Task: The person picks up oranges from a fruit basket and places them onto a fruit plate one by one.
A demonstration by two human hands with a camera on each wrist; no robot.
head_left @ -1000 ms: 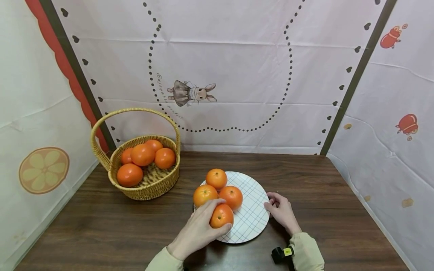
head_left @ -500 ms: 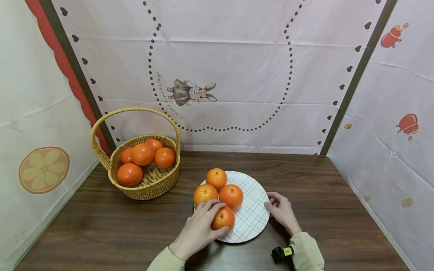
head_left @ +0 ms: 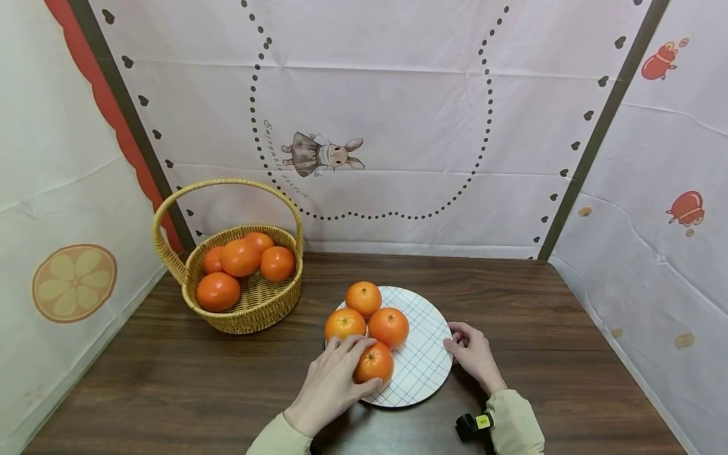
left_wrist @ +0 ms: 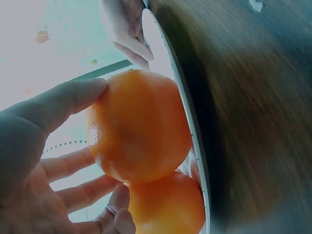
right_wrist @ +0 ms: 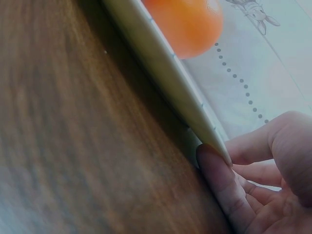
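On the table, a round white plate [head_left: 423, 354] with a thin blue grid bears several oranges, grouped at its left side. My left hand [head_left: 332, 380] curls round the nearest orange [head_left: 375, 362], thumb on its near side and fingers over its left. In the left wrist view the thumb touches this orange [left_wrist: 141, 126], which sits at the plate's edge against another orange [left_wrist: 168, 207]. At the plate's right edge my right hand [head_left: 474, 355] pinches the rim. The right wrist view shows a digit under the plate's rim [right_wrist: 192, 102] and a finger above.
A wicker basket [head_left: 256, 319] with a tall arched handle stands at the back left, holding several orange fruits [head_left: 240, 258]. A printed cloth [head_left: 398, 126] hangs behind the dark wooden table [head_left: 188, 392]. A black strap-mounted device [head_left: 469, 428] sits at my right wrist.
The orange in my left hand has shifted slightly to the right on the plate, and the fingers have moved a little with it. The right hand keeps its place at the rim.
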